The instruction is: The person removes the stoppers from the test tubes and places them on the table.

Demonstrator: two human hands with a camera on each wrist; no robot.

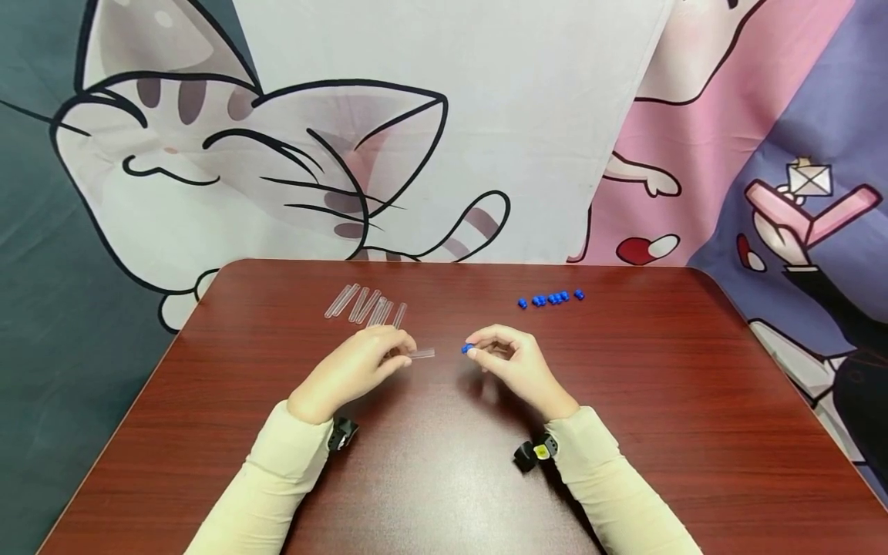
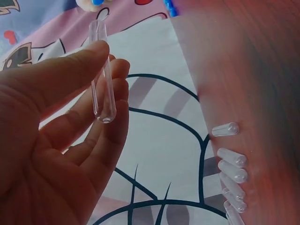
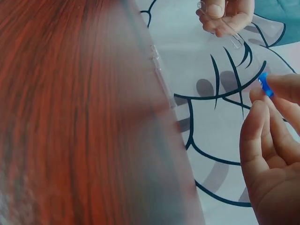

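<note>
My left hand (image 1: 355,371) pinches a clear test tube (image 2: 107,101) between thumb and fingers. In the head view this tube (image 1: 424,354) lies sideways, its free end pointing at my right hand (image 1: 516,368). A small blue stopper (image 1: 468,348) is pinched between the thumb and fingertips of the right hand. The right wrist view shows the stopper (image 3: 265,84) at the fingertips, apart from the tube. Beyond the left hand lie several more clear test tubes (image 1: 338,301), partly hidden by it.
Several blue stoppers (image 1: 539,301) lie in a loose row at the far right of the brown wooden table (image 1: 444,478). A cartoon-printed cloth (image 1: 541,116) hangs behind the far edge. Both wrists carry small black cameras.
</note>
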